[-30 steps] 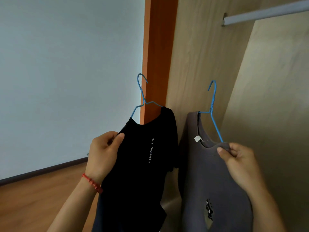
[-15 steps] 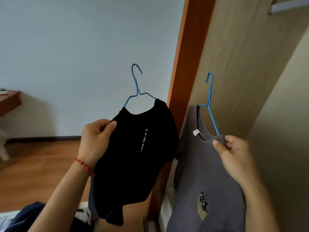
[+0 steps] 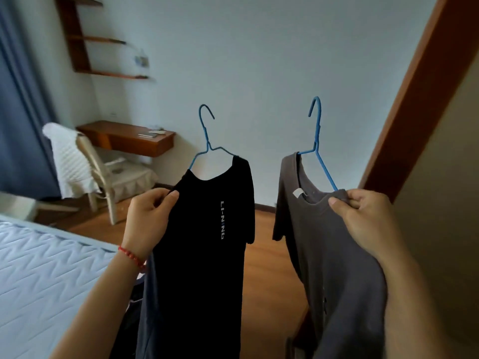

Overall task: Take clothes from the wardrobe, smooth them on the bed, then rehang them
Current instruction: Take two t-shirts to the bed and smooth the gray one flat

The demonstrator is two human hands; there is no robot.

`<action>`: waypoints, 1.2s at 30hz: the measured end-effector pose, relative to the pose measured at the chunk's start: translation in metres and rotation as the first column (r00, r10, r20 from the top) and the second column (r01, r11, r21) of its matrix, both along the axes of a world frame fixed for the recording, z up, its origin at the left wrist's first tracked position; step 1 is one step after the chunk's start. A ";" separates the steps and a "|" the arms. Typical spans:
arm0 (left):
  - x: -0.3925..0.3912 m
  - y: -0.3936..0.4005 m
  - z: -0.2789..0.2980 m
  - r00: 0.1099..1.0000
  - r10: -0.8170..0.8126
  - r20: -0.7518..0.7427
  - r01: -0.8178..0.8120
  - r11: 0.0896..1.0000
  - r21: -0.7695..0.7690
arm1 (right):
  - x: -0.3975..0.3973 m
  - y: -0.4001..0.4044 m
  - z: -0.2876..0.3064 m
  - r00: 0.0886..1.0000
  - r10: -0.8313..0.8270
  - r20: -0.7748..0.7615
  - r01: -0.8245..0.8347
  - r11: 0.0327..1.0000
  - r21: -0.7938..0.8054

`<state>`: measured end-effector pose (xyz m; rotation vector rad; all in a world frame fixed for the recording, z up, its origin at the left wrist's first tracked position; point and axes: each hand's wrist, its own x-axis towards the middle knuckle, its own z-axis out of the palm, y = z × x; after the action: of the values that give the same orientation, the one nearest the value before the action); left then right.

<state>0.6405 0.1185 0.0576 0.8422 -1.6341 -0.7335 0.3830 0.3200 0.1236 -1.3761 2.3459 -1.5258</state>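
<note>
My left hand pinches the shoulder of a black T-shirt with white lettering, which hangs on a blue wire hanger. My right hand grips the collar edge of a grey T-shirt on a second blue wire hanger. Both shirts hang free in the air in front of me, hooks pointing up and caught on nothing. The bed with its white quilted cover lies at the lower left. The wardrobe's orange-brown edge stands at the right.
A wall-mounted wooden desk and a cane chair draped with a white cloth stand in the far left corner. Wooden shelves hang above. A blue curtain covers the left edge. Wood floor lies between bed and wardrobe.
The view has swung left from the wardrobe interior toward the room; the rail has left the frame and the bed, desk and chair have appeared. Both hands keep the same hold on the shirts.
</note>
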 end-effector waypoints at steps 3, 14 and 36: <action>0.027 -0.014 -0.026 0.997 0.069 0.039 -0.072 0.996 0.061 | 0.011 -0.038 -0.006 0.997 0.071 0.006 -0.071 0.997 -0.007; 0.097 -0.057 -0.128 0.917 0.296 0.268 -0.374 0.871 0.318 | 0.031 -0.141 -0.050 0.972 0.230 -0.053 -0.229 0.973 0.025; -0.091 -0.240 -0.104 0.837 0.158 0.524 -0.214 0.976 0.046 | -0.063 -0.215 -0.097 0.908 0.378 -0.179 -0.333 0.913 0.237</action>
<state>0.5495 -0.1217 -0.0468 1.3431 -1.9604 -0.4738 0.3201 0.1046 0.0266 -1.8728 2.1194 -1.0525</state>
